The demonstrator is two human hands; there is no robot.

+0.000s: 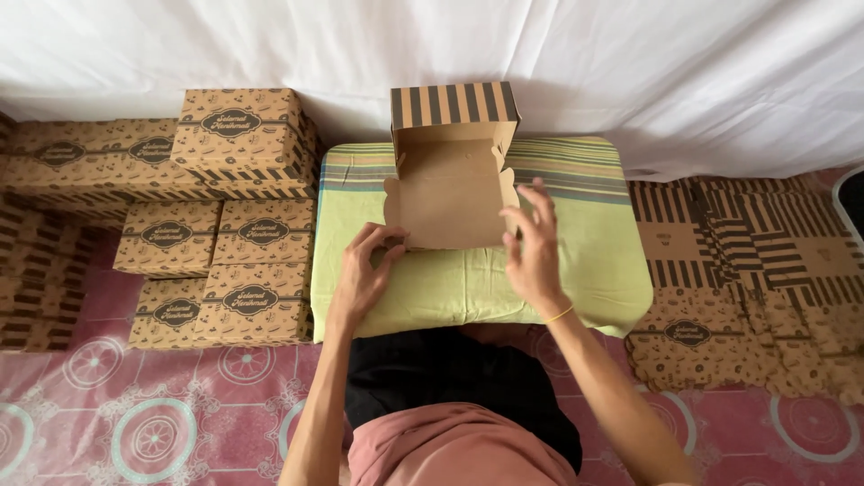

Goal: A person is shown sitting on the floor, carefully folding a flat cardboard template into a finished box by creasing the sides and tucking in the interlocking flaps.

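The left hand [364,270] pinches the near left corner of an open brown cardboard box [450,193], while the right hand [533,247] hovers spread at its right flap, holding nothing; the box sits mid-table on a green striped cloth [585,261] (lid striped, raised at the far side). Folded boxes [225,225] with dark oval labels stack left; flat striped blanks [738,261] lie right.
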